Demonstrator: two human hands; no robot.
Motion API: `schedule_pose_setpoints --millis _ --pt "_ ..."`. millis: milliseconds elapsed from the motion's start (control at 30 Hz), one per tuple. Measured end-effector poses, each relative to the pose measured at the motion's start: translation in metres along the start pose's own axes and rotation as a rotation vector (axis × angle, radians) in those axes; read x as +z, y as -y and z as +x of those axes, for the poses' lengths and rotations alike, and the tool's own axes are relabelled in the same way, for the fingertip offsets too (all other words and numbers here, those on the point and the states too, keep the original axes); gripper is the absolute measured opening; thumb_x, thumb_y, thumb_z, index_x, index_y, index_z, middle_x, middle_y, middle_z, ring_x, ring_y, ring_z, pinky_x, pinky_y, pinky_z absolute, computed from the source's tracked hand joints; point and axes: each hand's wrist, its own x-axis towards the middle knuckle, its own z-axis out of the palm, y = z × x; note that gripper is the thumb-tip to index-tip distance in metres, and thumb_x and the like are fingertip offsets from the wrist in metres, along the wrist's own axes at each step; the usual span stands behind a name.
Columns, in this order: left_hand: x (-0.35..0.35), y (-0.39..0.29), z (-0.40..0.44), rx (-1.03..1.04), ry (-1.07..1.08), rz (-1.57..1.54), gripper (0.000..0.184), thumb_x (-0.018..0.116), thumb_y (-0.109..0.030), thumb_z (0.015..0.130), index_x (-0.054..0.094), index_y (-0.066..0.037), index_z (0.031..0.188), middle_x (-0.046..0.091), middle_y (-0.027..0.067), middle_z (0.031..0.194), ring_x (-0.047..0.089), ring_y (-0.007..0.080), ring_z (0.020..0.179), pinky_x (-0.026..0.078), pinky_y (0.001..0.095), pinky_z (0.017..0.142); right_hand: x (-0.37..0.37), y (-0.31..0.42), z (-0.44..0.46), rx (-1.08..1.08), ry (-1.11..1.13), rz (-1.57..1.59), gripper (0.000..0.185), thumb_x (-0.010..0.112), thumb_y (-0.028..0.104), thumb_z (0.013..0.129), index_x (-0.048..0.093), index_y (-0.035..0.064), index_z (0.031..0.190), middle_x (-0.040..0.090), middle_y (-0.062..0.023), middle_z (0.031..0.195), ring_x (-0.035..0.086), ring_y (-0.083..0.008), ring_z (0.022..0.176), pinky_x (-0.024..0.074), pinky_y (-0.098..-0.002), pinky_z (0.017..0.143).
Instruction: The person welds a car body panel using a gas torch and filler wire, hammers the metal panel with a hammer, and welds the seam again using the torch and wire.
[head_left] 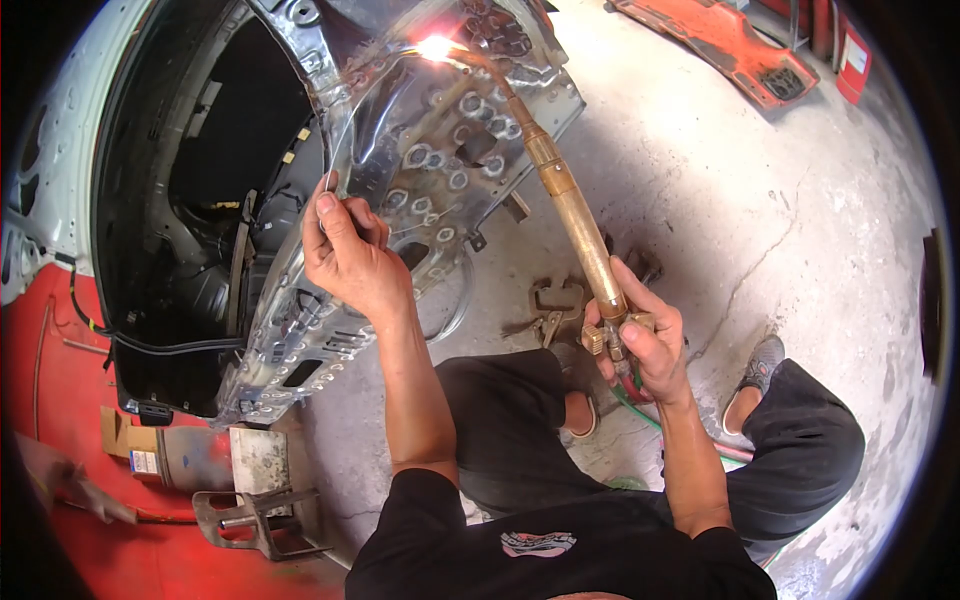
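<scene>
My right hand (648, 335) is wrapped round the lower end of a brass gas welding torch (577, 220), by its valve knobs. The torch slants up and left, and its curved tip meets a bright glow (436, 47) at the upper part of a bare-metal car body panel (375, 135). My left hand (352, 250) pinches a thin welding wire (352, 112) in front of the panel. From the fingers this wire curves up towards the glow; its far end is lost in the glare. Round grey spots dot the panel.
Hoses (640, 412) trail from the torch down past my legs. Clamps (555, 300) lie on the concrete floor beneath the panel. A metal frame-like tool (262, 523) and cardboard boxes (143, 440) are at lower left. An orange-red part (715, 45) lies at upper right.
</scene>
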Motion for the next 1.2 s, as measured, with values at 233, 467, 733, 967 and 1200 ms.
schedule_pose_setpoints --millis 233,467,733,967,1200 --pt "-0.0013 0.0002 0.0004 -0.01 -0.003 -0.009 0.027 0.057 -0.018 0.106 0.068 0.005 0.116 0.052 0.0017 0.065 0.031 0.0028 0.047 0.023 0.0206 0.043 0.0019 0.0009 0.001 -0.007 -0.002 -0.01 0.071 0.065 0.029 0.095 0.041 -0.0053 0.152 0.067 -0.0112 0.098 0.061 -0.0122 0.06 0.0473 -0.023 0.051" --pt "-0.0003 0.001 0.0009 -0.009 -0.003 0.0 0.028 0.057 -0.019 0.106 0.067 0.006 0.117 0.052 0.0014 0.066 0.03 0.0024 0.047 0.021 0.0202 0.043 0.0018 0.0018 0.0012 -0.001 0.004 -0.008 0.071 0.065 0.029 0.095 0.041 -0.0047 0.153 0.067 -0.0111 0.098 0.062 -0.0122 0.06 0.0466 -0.0225 0.05" --pt "-0.0002 0.0005 0.0011 -0.008 -0.004 0.005 0.028 0.056 -0.019 0.107 0.068 0.005 0.116 0.052 0.002 0.065 0.031 0.003 0.047 0.022 0.021 0.043 0.0003 -0.0004 0.0002 0.003 -0.006 -0.004 0.071 0.066 0.029 0.095 0.041 -0.0042 0.153 0.067 -0.0112 0.099 0.062 -0.0124 0.061 0.0468 -0.0226 0.05" --pt "-0.0009 0.001 0.0013 -0.01 -0.001 -0.006 0.027 0.056 -0.018 0.107 0.068 0.005 0.116 0.052 0.0022 0.065 0.031 0.0031 0.047 0.022 0.0211 0.043 0.001 0.0006 0.0015 -0.004 0.007 0.005 0.071 0.066 0.027 0.095 0.041 -0.0042 0.153 0.067 -0.0114 0.1 0.062 -0.0125 0.061 0.0471 -0.0225 0.05" --pt "-0.0007 0.0007 0.0018 -0.012 -0.002 -0.014 0.027 0.055 -0.017 0.107 0.068 0.005 0.116 0.052 0.0022 0.064 0.031 0.0029 0.046 0.022 0.0207 0.042 -0.0004 0.0002 0.001 -0.002 0.005 0.002 0.07 0.065 0.026 0.095 0.041 -0.0044 0.153 0.067 -0.0115 0.101 0.062 -0.0125 0.062 0.0476 -0.0226 0.051"
